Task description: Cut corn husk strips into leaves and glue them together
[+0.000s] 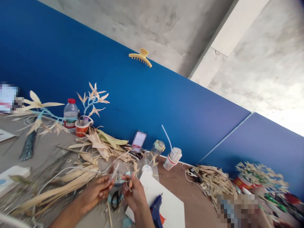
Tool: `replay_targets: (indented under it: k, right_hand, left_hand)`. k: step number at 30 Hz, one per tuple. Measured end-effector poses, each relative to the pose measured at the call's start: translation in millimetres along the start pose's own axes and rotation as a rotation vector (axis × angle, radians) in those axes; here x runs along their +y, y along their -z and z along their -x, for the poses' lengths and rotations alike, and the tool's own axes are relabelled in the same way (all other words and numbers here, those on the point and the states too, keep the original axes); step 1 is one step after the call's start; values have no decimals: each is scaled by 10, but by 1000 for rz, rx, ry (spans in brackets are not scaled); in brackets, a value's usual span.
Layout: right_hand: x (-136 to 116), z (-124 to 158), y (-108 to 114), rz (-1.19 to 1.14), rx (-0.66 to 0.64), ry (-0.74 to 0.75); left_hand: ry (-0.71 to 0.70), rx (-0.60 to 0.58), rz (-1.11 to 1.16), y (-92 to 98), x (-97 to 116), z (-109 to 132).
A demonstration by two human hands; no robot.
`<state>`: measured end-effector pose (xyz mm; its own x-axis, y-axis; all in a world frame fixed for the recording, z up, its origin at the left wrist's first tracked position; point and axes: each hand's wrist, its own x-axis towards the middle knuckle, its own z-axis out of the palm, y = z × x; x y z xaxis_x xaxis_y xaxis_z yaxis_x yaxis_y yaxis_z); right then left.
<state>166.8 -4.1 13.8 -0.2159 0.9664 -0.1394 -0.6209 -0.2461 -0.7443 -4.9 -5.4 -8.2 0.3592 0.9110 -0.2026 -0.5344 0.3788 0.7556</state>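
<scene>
My left hand [96, 191] and my right hand [133, 193] meet low in the middle of the view, over a desk [190, 196] strewn with dried leaves. Both are pinched on a thin pale wire stem [115, 172] with a small dried leaf piece that runs between their fingertips. Black-handled scissors [115, 199] lie on the desk just below the hands. A blue glue gun [155, 209] rests on a white sheet [171, 205] right of my right hand.
A pile of dried husk leaves [71, 177] covers the left. A water bottle [70, 115], an orange cup [81, 127] with a leaf twig, a jar [155, 150] and a lidded straw cup [172, 157] stand along the blue partition [142, 101]. A yellow hair claw [140, 57] sits on top.
</scene>
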Motion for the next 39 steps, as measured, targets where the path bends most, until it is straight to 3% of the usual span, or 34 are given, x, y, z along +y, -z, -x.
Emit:
replay_targets:
  k: [3, 6, 12, 15, 24, 29, 32, 36, 39]
  right_hand:
    - [-37, 1, -8, -80, -28, -63]
    - [-85, -19, 20, 33, -10, -1]
    - [-76, -20, 99, 923, 26, 396]
    - [-63, -11, 104, 1146, 60, 430]
    - [-140, 2, 52, 678, 51, 287]
    - [-42, 19, 7, 245, -13, 27]
    - [-50, 14, 3, 33, -21, -16]
    - [-77, -24, 42, -64, -15, -23]
    - [-69, -70, 88, 33, 29, 35]
  left_hand:
    - [-11, -6, 7, -9, -1, 3]
    - [-23, 3, 21, 9, 5, -1]
    - [-37, 81, 44, 83, 17, -28]
    - [-48, 121, 67, 108, 27, -35]
    - [-28, 33, 41, 77, 21, -26]
    - [-16, 5, 31, 72, -22, -35]
    - [-13, 12, 27, 61, -38, -38]
    - [4, -2, -3, 34, -45, -30]
    - [2, -10, -8, 30, -43, -24]
